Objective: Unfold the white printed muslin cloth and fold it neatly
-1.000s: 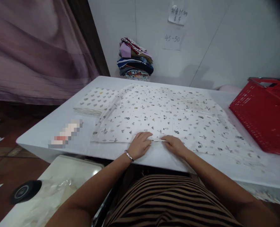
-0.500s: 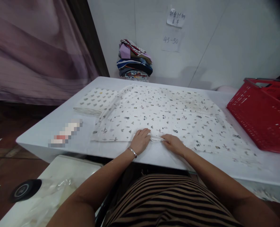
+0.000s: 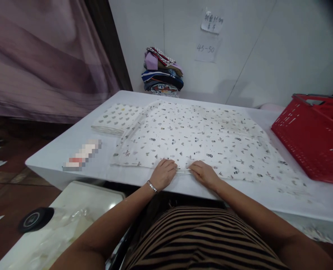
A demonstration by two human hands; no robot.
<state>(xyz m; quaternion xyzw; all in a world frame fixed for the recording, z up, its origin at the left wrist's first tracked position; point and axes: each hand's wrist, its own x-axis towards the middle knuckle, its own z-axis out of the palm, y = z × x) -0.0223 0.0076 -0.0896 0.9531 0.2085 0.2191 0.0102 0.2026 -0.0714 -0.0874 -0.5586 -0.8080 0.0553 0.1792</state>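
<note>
— Where is the printed cloth (image 3: 194, 144) found, and how is it being handled?

— It is spread flat across the white table (image 3: 56, 153), filling the middle of it. Its near hem, at 6 o'clock of the cloth, is pinched by both hands. The left hand (image 3: 163, 174) is laid knuckles-up on the hem, fingers curled narrow with the tips on the fabric; a bracelet (image 3: 152, 186) is worn at its wrist. The right hand (image 3: 204, 174) is set just beside it at 3 o'clock, fingers likewise drawn together on the hem, a small raised fold being held between the two.

— What else is seen around the cloth?

— A smaller folded printed piece (image 3: 115, 119) lies at 10 o'clock, touching the cloth's corner. A red basket (image 3: 312, 138) stands at 3 o'clock. A stack of folded clothes (image 3: 162, 73) is placed at 12 o'clock against the wall.
</note>
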